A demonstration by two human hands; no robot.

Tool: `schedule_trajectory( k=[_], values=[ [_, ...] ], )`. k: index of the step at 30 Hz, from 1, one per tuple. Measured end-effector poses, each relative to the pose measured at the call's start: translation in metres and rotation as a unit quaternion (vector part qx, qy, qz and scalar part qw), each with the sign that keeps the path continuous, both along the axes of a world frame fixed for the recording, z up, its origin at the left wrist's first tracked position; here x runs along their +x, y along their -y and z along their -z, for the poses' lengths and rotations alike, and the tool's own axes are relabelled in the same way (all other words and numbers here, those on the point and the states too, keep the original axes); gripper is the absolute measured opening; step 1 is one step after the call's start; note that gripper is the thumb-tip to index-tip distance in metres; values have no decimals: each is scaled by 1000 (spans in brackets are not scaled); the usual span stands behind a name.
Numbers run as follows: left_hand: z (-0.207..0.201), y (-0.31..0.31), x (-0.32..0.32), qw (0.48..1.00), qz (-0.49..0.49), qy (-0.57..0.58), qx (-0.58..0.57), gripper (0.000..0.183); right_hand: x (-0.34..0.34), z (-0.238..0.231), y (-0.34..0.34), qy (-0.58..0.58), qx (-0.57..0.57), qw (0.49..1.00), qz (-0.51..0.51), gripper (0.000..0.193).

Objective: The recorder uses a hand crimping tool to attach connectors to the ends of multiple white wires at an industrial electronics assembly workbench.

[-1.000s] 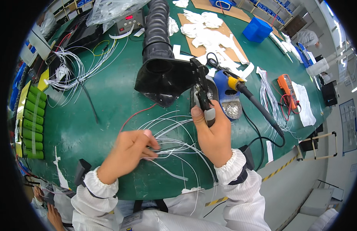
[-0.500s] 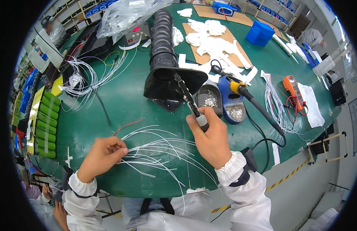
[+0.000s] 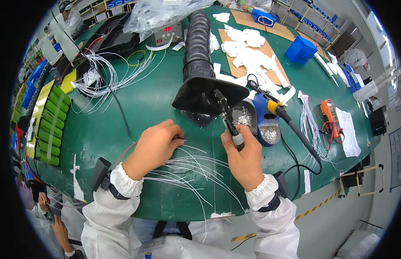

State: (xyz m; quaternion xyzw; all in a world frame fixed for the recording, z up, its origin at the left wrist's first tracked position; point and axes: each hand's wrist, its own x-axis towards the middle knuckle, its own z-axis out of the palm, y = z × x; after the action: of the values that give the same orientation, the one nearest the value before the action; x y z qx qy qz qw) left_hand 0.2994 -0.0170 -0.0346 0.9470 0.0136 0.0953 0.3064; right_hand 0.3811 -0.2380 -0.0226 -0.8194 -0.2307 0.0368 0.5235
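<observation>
White thin wires (image 3: 187, 170) lie fanned across the near edge of the green table (image 3: 135, 112), and both bare hands work at them. The left hand (image 3: 155, 146) rests knuckles-up on the left side of the fan, its fingers curled closed and pinching the ends of a few strands at its fingertips. The right hand (image 3: 245, 157) is just to the right, closed in a fist around the grey handle of a soldering iron (image 3: 228, 118), which it holds upright with the dark shaft tilting away toward the far side.

Just beyond the iron's tip sits the wide black mouth of a fume extraction hose (image 3: 200, 73), whose ribbed tube runs off toward the far edge. Right of it stand a blue tip-cleaner stand (image 3: 269, 127) holding metal wool and a second iron with a yellow collar, its black cable looping to the right. Farther right lie an orange multimeter (image 3: 330, 114) and another bundle of white wires. At the far left, green cylindrical cells (image 3: 51, 125) sit in a row, near a further tangle of white wires (image 3: 105, 73). Brown cardboard with white scraps (image 3: 252, 47) lies on the far side.
</observation>
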Motion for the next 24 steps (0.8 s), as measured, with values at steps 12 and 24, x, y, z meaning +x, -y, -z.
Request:
schedule_trajectory(
  k=[12, 24],
  values=[
    [-10, -11, -6, 978, -11, 176, -116, 10, 0, 7, 0, 52, -31, 998, -24, 26],
    [-4, 18, -33, 868, -42, -29, -494, 14, -7, 19, -3, 199, -124, 972, -32, 40]
  ],
)
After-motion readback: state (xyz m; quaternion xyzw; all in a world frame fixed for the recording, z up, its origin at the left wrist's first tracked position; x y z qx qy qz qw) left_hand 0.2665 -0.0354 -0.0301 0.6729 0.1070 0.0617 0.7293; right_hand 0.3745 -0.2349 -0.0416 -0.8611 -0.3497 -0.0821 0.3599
